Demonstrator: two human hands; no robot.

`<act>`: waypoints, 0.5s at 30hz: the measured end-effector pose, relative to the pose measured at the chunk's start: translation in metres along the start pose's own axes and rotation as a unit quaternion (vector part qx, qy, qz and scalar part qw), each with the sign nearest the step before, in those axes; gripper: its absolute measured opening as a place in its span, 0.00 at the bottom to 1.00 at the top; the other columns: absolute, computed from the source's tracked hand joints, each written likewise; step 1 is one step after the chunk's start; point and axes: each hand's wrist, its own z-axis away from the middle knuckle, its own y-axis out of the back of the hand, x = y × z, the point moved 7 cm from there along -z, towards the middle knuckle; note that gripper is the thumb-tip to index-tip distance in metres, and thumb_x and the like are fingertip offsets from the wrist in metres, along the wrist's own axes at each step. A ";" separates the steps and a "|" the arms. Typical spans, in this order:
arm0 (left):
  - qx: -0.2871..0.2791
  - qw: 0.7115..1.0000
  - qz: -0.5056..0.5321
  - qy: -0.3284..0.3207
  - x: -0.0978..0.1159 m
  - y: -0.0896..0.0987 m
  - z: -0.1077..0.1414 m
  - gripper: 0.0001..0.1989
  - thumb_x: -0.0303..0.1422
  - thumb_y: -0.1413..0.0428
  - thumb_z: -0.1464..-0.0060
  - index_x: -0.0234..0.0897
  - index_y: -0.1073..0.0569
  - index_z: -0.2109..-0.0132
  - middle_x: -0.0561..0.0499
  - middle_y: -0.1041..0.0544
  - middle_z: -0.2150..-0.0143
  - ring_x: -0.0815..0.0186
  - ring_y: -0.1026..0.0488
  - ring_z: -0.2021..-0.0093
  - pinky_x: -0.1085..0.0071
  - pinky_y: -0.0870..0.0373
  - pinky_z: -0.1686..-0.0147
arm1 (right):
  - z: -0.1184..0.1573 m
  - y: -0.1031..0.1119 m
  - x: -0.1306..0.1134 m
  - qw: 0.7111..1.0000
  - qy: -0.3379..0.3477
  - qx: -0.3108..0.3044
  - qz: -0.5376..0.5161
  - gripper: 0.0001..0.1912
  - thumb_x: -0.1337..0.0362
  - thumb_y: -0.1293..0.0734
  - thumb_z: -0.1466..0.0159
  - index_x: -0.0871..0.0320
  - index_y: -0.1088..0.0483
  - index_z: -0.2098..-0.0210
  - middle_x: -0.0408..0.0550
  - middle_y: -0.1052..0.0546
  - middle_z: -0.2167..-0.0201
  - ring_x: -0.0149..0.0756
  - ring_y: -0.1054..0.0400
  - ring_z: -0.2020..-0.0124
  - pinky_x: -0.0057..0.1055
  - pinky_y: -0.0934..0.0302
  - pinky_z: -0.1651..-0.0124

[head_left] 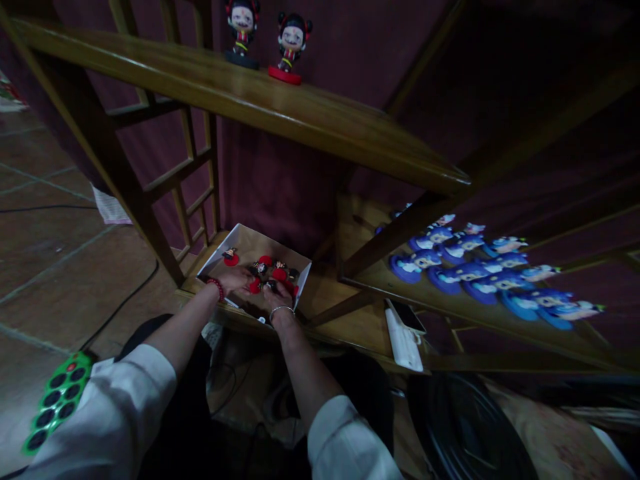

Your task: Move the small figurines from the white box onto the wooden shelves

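A shallow open cardboard box (303, 270) with white outer sides stands on the low wooden shelf. Several small figurines with black hair and red bases lie inside it, one of them a figurine (230, 256) alone at the left end. My left hand (237, 281), wearing a red bead bracelet, reaches into the box with its fingers closed at the red base of a figurine (255, 286). From the right, my right hand (278, 297), with a silver bracelet, has its fingers around a dark-haired figurine's head. Whether both hands hold the same figurine is hard to make out.
Two similar figurines (291, 45) stand on the upper wooden shelf (240, 97) above my hands. Rows of blue-purple figurines (460, 273) fill the right shelf. A phone (407, 316) leans by a white object (404, 341). A green power strip (59, 400) lies at left.
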 end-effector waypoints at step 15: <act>0.014 0.998 0.039 0.042 0.000 0.000 0.009 0.05 0.31 0.49 0.52 0.32 0.33 0.71 0.50 0.28 0.76 0.68 0.29 0.72 0.70 0.30 0.65 | -0.013 0.006 0.009 0.997 0.040 0.027 0.066 0.20 0.64 0.30 0.57 0.59 0.28 0.63 0.44 0.23 0.75 0.34 0.30 0.71 0.28 0.35 0.67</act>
